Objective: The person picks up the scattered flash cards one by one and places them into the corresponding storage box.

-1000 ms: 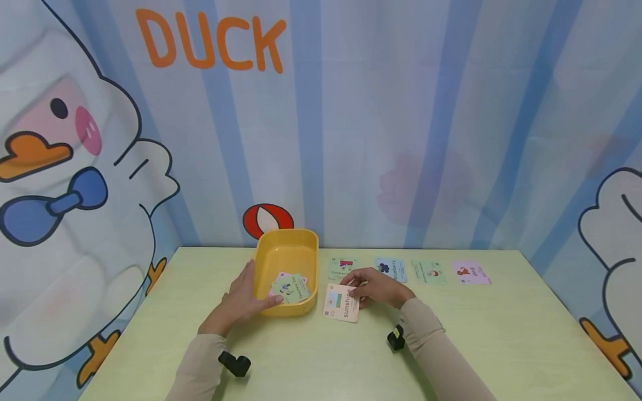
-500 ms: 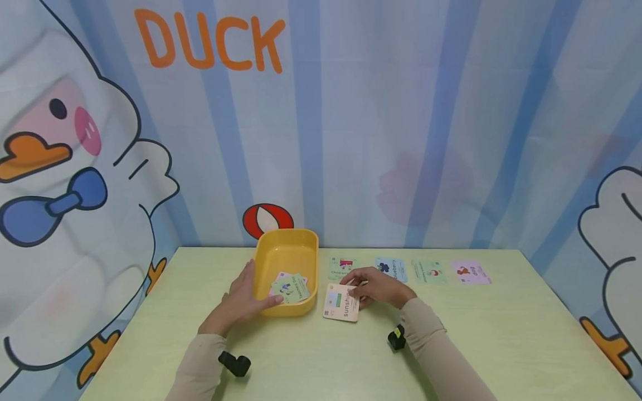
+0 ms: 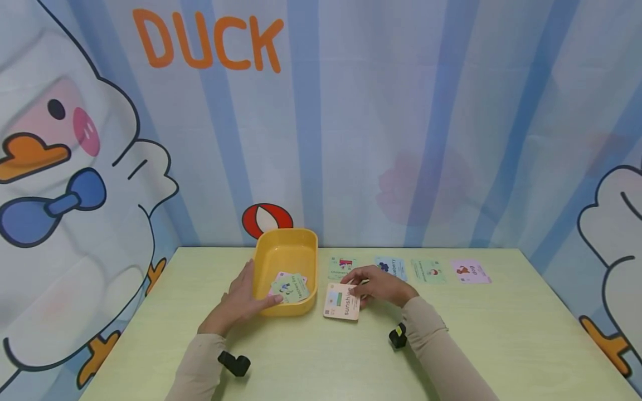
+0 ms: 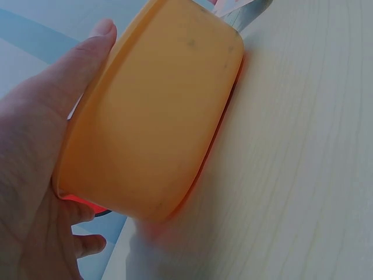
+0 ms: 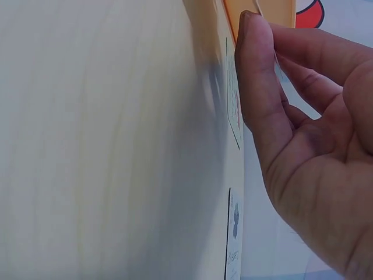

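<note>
My right hand pinches the right side of a peach card printed "sunshine", thumb against fingers, picture side up. The right wrist view shows the pinch at the hand's fingertips, the card seen only edge-on. My left hand holds the near left corner of a yellow plastic bin, its thumb over the near rim and its fingers along the left side. Inside the bin lie a green card and a pink one under it. In the left wrist view, the bin's wall fills the middle.
Behind my right hand a row of cards lies along the table's back: a green card, a blue blueberry card, another green card and a purple dog card. A duck-print curtain hangs behind the pale table.
The sunshine card has tilted very slightly in my right hand. The left hand and the bin have stayed in place.
</note>
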